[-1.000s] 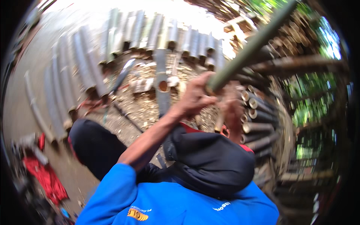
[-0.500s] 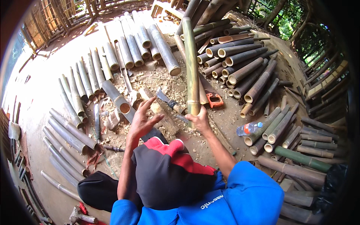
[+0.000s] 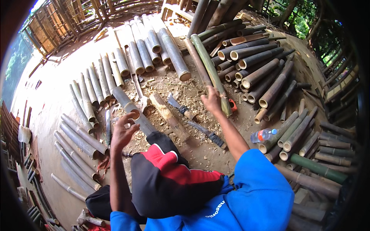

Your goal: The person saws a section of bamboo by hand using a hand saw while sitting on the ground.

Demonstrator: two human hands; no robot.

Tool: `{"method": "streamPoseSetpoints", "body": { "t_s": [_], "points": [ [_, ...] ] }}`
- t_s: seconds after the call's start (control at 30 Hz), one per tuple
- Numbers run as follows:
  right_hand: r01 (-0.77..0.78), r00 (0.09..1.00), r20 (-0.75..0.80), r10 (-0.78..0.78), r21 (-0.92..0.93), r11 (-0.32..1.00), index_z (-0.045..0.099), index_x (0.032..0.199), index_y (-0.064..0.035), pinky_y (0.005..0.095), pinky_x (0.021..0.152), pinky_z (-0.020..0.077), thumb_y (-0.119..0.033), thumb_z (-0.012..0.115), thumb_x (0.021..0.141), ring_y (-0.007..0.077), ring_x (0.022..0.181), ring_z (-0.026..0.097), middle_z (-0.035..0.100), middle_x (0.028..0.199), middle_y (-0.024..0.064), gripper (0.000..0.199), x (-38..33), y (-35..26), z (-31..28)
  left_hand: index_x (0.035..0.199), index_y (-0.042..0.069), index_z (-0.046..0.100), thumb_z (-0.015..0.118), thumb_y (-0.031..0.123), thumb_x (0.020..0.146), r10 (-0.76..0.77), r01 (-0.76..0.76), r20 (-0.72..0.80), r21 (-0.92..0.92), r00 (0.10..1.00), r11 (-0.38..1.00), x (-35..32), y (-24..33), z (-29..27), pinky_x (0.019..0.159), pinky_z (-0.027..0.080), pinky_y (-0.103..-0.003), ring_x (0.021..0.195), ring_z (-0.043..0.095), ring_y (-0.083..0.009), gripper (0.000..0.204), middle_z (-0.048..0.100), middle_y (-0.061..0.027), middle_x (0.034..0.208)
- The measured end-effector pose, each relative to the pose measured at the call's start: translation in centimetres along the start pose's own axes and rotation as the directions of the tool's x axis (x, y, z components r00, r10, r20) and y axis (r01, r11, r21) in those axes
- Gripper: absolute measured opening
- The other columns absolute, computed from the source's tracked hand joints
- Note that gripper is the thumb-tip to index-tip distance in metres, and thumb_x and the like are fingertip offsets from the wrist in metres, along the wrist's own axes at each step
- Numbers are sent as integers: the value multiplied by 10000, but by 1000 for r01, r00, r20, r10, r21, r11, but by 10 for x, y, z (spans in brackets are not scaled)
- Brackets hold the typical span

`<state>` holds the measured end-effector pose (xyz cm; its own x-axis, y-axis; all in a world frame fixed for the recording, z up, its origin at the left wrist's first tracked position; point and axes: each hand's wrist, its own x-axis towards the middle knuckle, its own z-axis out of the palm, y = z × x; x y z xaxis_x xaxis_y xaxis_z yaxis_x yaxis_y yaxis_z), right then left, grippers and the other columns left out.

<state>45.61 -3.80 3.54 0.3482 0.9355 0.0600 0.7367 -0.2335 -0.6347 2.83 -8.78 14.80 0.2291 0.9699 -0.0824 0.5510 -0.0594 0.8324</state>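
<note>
My right hand reaches forward with loose fingers, just left of the near end of a long green bamboo pole; it holds nothing. The pole lies on the ground and runs away toward the stacked bamboo. My left hand is raised, fingers spread and empty, above a cut bamboo tube. Between my hands a wooden chopping log and two machetes lie on the chip-strewn dirt. A black and red garment covers my lap.
Cut bamboo sections lie in rows at the left and back. A heap of brown bamboo poles fills the right side. A plastic water bottle rests beside it, and a small orange tool sits by the green pole.
The green bamboo pole, held up in both hands a second ago, has come down and lies on the ground. Both hands have let go; my left hand has drawn back to the left.
</note>
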Motion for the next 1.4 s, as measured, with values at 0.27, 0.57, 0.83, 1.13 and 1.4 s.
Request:
{"method": "streamPoseSetpoints", "body": {
  "t_s": [0.27, 0.57, 0.83, 1.13, 1.4],
  "points": [
    [219, 804, 486, -344, 295, 930, 700, 1009, 31, 409, 786, 558, -311, 722, 886, 276, 802, 722, 742, 860, 185, 365, -119, -42, 125, 1346, 57, 650, 781, 125, 838, 72, -58, -31, 323, 997, 944, -65, 5, -76, 874, 559, -369, 1110, 643, -220, 529, 694, -102, 1234],
    [63, 783, 584, -215, 269, 961, 412, 1365, 114, 478, 1034, 503, -487, 872, 655, 453, 1211, 633, 612, 1280, 368, 1037, -185, -65, 185, 1158, -55, 701, 805, 209, 818, -252, 322, -284, 237, 925, 916, -155, -108, -83, 850, 587, -393, 951, 750, -282, 443, 764, -211, 1064],
    [-105, 727, 597, -338, 583, 806, 568, 1287, 124, 374, 894, 567, -543, 916, 696, 246, 1013, 706, 716, 1143, 210, 956, -160, -103, 126, 1339, -60, 625, 806, 356, 899, -256, 223, -185, -182, 949, 958, -104, -74, -22, 787, 566, -347, 911, 699, -209, 632, 744, -209, 1080],
    [584, 599, 204, -774, 551, 596, 358, 1545, -74, 507, 1121, 414, -615, 880, 715, 370, 1355, 487, 504, 1409, 225, 1120, -113, -240, 47, 1241, -21, 634, 880, 317, 776, -106, -142, -360, -597, 927, 790, 10, 30, -32, 854, 581, -369, 954, 721, -239, 625, 727, -153, 1074],
    [486, 764, 386, -517, 182, 855, 519, 1407, -21, 476, 1061, 451, -440, 750, 900, 392, 1252, 566, 570, 1302, 227, 697, -25, -166, 80, 1030, 13, 673, 906, 100, 655, -42, -406, -692, -471, 721, 783, 52, 18, -122, 741, 616, -353, 794, 718, -203, 451, 721, -91, 886]
  ]
}}
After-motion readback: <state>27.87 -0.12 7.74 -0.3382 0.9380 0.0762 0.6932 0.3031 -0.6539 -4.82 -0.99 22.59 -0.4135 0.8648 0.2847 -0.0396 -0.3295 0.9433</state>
